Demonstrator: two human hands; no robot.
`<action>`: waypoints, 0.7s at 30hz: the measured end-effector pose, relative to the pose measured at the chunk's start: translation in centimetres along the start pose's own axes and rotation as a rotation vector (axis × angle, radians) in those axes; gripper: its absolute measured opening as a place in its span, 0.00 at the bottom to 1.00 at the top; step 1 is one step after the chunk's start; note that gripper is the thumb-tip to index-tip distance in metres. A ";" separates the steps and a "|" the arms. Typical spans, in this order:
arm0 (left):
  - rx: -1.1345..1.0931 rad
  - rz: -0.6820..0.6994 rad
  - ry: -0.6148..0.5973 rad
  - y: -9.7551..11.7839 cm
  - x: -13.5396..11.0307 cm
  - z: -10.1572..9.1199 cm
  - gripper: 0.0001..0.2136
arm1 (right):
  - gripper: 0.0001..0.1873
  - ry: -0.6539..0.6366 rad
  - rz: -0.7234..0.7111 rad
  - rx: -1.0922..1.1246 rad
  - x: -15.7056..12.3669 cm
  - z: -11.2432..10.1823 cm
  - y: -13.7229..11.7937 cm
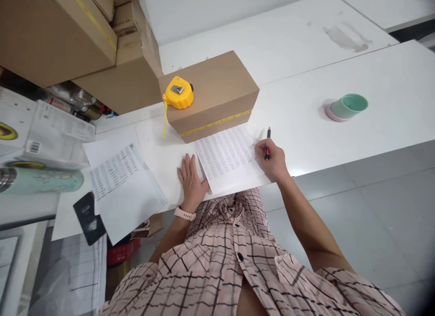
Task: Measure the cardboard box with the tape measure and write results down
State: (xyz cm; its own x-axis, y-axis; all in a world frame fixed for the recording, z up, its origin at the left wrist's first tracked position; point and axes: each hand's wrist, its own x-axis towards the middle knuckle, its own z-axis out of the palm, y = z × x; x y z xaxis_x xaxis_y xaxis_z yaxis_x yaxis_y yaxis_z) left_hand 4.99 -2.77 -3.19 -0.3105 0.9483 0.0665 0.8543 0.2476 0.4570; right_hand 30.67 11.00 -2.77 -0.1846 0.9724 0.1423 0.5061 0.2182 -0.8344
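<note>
Flat on the white table lies a printed sheet (227, 158) with rows of small text, its far edge close against a taped cardboard box (214, 91). My left hand (190, 180) rests palm down with fingers spread, its thumb at the sheet's left edge. In my right hand (273, 159) is a pen (268, 143), black with red parts, gripped over the sheet's right edge with one end pointing up and away. A yellow tape measure (179, 93) sits on the box's near left corner, a short yellow strip hanging from it.
More printed papers (125, 193) and a black phone (89, 218) lie on the left. Beyond them are a mint bottle (42, 180), white cartons (50, 134) and stacked cardboard boxes (64, 30). A green cup (349, 106) stands at the right. The table's front edge is close to my body.
</note>
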 end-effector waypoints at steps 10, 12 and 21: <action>0.054 0.239 -0.097 -2.2 -0.6 -0.8 0.29 | 0.05 0.065 -0.132 -0.254 -2.1 1.6 -0.1; 0.049 0.247 -0.096 -2.4 -0.6 -0.8 0.28 | 0.05 0.064 -0.143 -0.250 -2.3 1.6 0.0; 0.015 0.270 -0.088 -2.3 -0.9 -0.9 0.24 | 0.05 0.130 -0.127 -0.337 -2.8 1.9 0.8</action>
State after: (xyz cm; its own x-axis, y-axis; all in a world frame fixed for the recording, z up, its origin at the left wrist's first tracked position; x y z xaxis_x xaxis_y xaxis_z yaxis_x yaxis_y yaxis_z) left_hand 2.92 -4.40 -3.50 -0.0340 0.9937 0.1070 0.9073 -0.0142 0.4203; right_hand 30.03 8.32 -4.85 -0.1661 0.9334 0.3182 0.7386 0.3316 -0.5869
